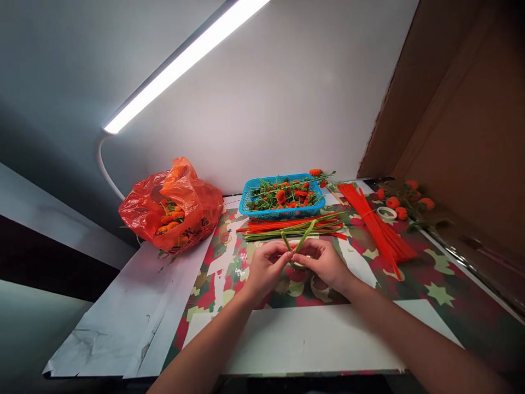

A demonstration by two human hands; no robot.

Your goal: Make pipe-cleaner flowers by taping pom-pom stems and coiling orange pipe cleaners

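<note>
Both of my hands meet above the middle of the table, fingertips pinched close together. Between them a green pipe cleaner is bent so that two ends rise in a V. My left hand grips it near the shorter, left end. My right hand pinches it by the longer, right end. The fingers hide its lower part. Just beyond the hands lie loose green pipe cleaners and red pipe cleaners. A pale ring, partly covered by my fingers, shows beneath them.
Behind stands a blue basket of orange-red flowers with green stems. A red plastic bag with more flowers sits left. To the right are a tied red pipe-cleaner bundle, a tape roll and several orange flowers. A lamp hangs above.
</note>
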